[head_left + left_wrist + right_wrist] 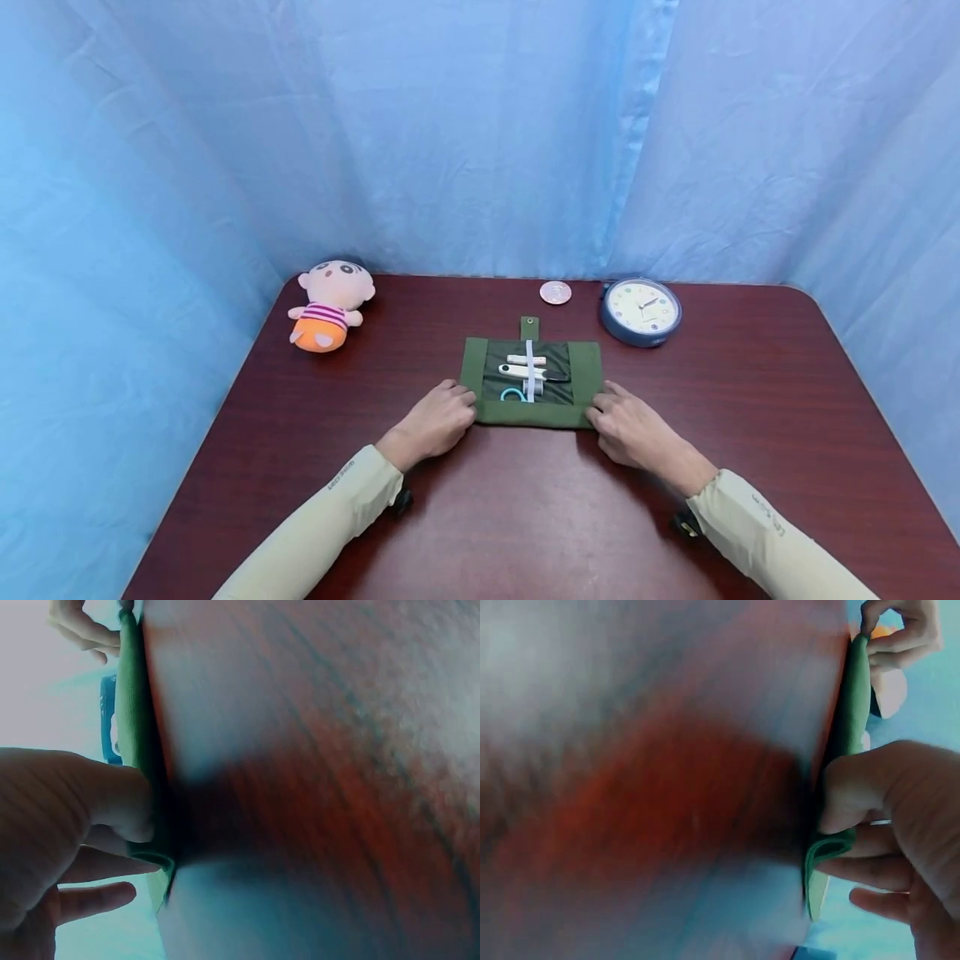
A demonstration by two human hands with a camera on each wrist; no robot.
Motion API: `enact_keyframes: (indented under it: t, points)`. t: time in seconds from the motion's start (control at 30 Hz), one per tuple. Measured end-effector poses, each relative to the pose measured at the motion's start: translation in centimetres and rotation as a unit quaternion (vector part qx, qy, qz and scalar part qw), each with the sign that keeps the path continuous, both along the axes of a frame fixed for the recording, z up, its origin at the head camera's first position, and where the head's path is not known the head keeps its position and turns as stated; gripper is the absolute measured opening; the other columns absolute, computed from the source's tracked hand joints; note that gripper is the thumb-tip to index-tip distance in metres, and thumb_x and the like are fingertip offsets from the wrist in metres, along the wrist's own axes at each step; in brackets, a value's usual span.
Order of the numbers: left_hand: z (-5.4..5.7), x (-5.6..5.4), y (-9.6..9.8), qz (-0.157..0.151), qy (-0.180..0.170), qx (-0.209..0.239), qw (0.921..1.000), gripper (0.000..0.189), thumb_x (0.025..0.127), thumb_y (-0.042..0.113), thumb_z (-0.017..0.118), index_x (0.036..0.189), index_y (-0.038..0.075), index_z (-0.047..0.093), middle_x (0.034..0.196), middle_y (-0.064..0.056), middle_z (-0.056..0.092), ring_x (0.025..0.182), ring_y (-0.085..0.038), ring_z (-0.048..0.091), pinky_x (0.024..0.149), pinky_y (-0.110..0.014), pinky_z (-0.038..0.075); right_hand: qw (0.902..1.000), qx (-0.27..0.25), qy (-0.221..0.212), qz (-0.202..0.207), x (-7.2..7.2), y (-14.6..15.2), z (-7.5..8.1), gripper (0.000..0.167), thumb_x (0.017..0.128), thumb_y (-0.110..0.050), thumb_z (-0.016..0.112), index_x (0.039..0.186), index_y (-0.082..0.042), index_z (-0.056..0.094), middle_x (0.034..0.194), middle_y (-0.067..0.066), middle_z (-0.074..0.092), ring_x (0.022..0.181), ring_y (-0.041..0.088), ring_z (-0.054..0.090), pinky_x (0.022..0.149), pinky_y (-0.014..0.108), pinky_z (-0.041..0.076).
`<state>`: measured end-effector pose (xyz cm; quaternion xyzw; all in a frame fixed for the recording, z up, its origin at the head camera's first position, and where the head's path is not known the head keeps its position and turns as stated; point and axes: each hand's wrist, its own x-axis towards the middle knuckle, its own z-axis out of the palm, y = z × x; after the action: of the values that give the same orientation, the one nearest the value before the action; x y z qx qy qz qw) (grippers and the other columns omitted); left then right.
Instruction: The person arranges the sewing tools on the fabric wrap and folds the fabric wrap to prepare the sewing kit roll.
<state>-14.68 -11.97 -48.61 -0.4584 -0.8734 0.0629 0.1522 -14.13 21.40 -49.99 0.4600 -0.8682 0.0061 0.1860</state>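
Observation:
A green fabric roll-up kit [587, 375] lies spread out on the table, its near edge folded over into a strip. My left hand [438, 419] pinches the left end of this fold between thumb and fingers. At the right end, my right hand [628, 427] pinches it the same way; the right wrist view shows the doubled green cloth [829, 844] by its thumb. Inside, a white elastic band [530, 354] crosses a white-handled tool [517, 372] with a dark tip, a small white piece [517, 359] and a spool-like item [534, 387]. Scissors with a turquoise handle [513, 392] are partly covered by the fold.
A snap tab [529, 328] sticks out from the kit's far edge. Behind stand a round pink-white disc [555, 292] and a blue-rimmed clock [641, 312]. A plush doll [328, 306] lies at the far left of the dark red table [480, 517]; blue curtains [465, 142] surround it.

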Motion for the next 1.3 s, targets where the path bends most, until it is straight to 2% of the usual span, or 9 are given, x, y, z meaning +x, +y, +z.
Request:
enact_keyframes:
  t: [0.23, 0.4, 0.5, 0.63, 0.73, 0.83, 0.97, 1.17, 1.3]
  points:
    - [-0.6, -0.9, -0.8, 0.004, -0.083, 0.079, 0.9934, 0.018, 0.076, 0.005, 0.072, 0.066, 0.014, 0.060, 0.067, 0.003, 0.055, 0.065, -0.016, 0.062, 0.078, -0.034, 0.055, 0.9997, -0.017, -0.016, 0.009, -0.6, 0.6, -0.4, 0.018, 0.065, -0.004, 0.075, 0.074, -0.007, 0.060, 0.072, 0.005, 0.060, 0.074, 0.025, 0.065, 0.094, 0.050, 0.056]
    - [-1.1, -1.1, -1.2, -0.006, -0.086, 0.093, 0.9920, 0.019, 0.084, 0.005, 0.072, 0.070, 0.013, 0.061, 0.071, 0.002, 0.057, 0.069, -0.015, 0.064, 0.080, -0.034, 0.056, 0.9986, -0.045, -0.014, 0.026, -1.0, 1.2, -0.8, 0.019, 0.065, 0.000, 0.076, 0.078, -0.005, 0.063, 0.077, 0.006, 0.063, 0.078, 0.024, 0.066, 0.094, 0.049, 0.057]
    - [-1.3, -1.4, -1.3, -0.011, -0.093, 0.114, 0.9890, 0.018, 0.086, 0.003, 0.071, 0.073, 0.013, 0.063, 0.073, 0.002, 0.062, 0.073, -0.015, 0.067, 0.081, -0.034, 0.056, 0.9959, -0.079, -0.030, 0.032, -1.4, 1.7, -0.9, 0.019, 0.068, 0.001, 0.077, 0.084, -0.004, 0.069, 0.080, 0.006, 0.067, 0.082, 0.024, 0.069, 0.093, 0.049, 0.057]
    - [-1.3, -2.0, -1.8, 0.001, -0.138, 0.161, 0.9772, 0.013, 0.088, 0.004, 0.072, 0.078, 0.012, 0.068, 0.076, 0.003, 0.068, 0.076, -0.013, 0.070, 0.076, -0.032, 0.058, 0.9884, -0.133, -0.067, 0.028, -1.8, 2.2, -1.1, 0.021, 0.073, 0.003, 0.076, 0.093, -0.003, 0.073, 0.086, 0.006, 0.071, 0.086, 0.024, 0.072, 0.088, 0.050, 0.058]
    - [-1.2, -2.6, -2.3, 0.011, -0.182, 0.186, 0.9655, 0.007, 0.090, 0.007, 0.071, 0.084, 0.011, 0.073, 0.080, 0.001, 0.073, 0.078, -0.013, 0.072, 0.072, -0.030, 0.058, 0.9837, -0.155, -0.091, 0.009, -2.0, 2.5, -1.3, 0.018, 0.080, 0.001, 0.075, 0.097, -0.005, 0.073, 0.087, 0.004, 0.073, 0.083, 0.018, 0.073, 0.077, 0.042, 0.060]
    - [-0.7, -3.0, -2.5, 0.020, -0.224, 0.194, 0.9549, 0.007, 0.093, 0.009, 0.068, 0.091, 0.009, 0.075, 0.086, 0.000, 0.075, 0.081, -0.012, 0.072, 0.075, -0.030, 0.058, 0.9795, -0.167, -0.111, -0.021, -2.1, 2.4, -1.2, 0.014, 0.087, -0.001, 0.071, 0.099, -0.008, 0.072, 0.088, 0.003, 0.074, 0.079, 0.014, 0.072, 0.067, 0.036, 0.059]
    - [0.1, -3.7, -2.6, 0.040, -0.290, 0.203, 0.9344, 0.011, 0.096, 0.013, 0.064, 0.090, 0.010, 0.072, 0.082, 0.001, 0.072, 0.073, -0.008, 0.064, 0.073, -0.027, 0.054, 0.9717, -0.182, -0.131, -0.075, -2.1, 2.2, -1.1, 0.013, 0.090, -0.001, 0.068, 0.101, -0.008, 0.071, 0.091, 0.004, 0.075, 0.081, 0.017, 0.073, 0.066, 0.039, 0.057]
    - [0.1, -4.4, -2.8, 0.071, -0.391, 0.252, 0.8823, 0.014, 0.097, 0.011, 0.062, 0.085, 0.009, 0.068, 0.072, 0.002, 0.058, 0.066, -0.004, 0.046, 0.069, -0.020, 0.041, 0.9527, -0.194, -0.181, -0.148, -2.2, 1.5, -0.5, 0.013, 0.092, -0.002, 0.066, 0.102, -0.008, 0.072, 0.092, 0.005, 0.076, 0.082, 0.022, 0.073, 0.070, 0.043, 0.056]
    - [0.1, -4.7, -2.7, 0.093, -0.433, 0.279, 0.8517, 0.015, 0.098, 0.009, 0.061, 0.085, 0.008, 0.068, 0.070, 0.004, 0.053, 0.064, -0.005, 0.044, 0.068, -0.020, 0.040, 0.9299, -0.204, -0.245, -0.184, -2.6, 1.1, -0.2, 0.014, 0.094, -0.003, 0.064, 0.104, -0.005, 0.073, 0.093, 0.009, 0.077, 0.080, 0.021, 0.070, 0.071, 0.042, 0.055]
